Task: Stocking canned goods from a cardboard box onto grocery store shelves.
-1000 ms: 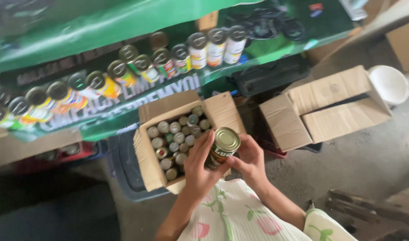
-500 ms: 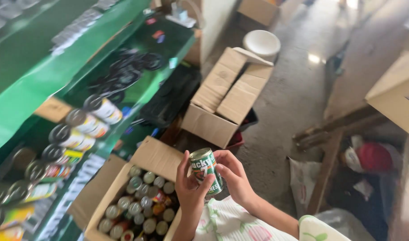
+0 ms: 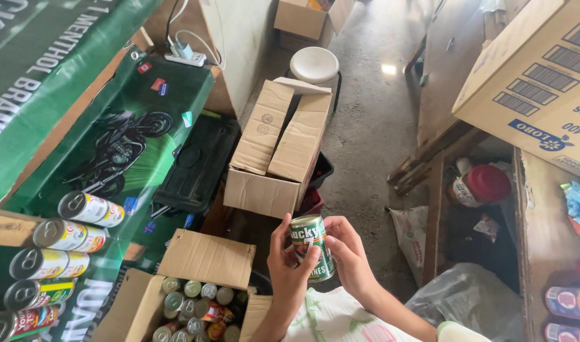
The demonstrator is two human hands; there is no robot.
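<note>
Concrete flooring and stacked stock frame a cramped storeroom corner. Nearest the camera, the left hand (image 3: 288, 269) and the right hand (image 3: 351, 256) together hold a small green-labelled tin can (image 3: 312, 246) upright between them, fingers of both curled and clamped around its sides, the thumbs toward the label. It sits in the air above the gap between an open brown cardboard box of mixed tins (image 3: 195, 297) at lower left and a closed brown carton (image 3: 278, 147) straight ahead. By my reading the can is being looked over, lifted clear of the open box; any further handling would need a firm one-handed grip first. To the left, labelled cans lie on their sides in a row on a green-draped shelf (image 3: 65, 234). Farther off stand a white round stool (image 3: 314, 64) and another carton (image 3: 305, 16).
</note>
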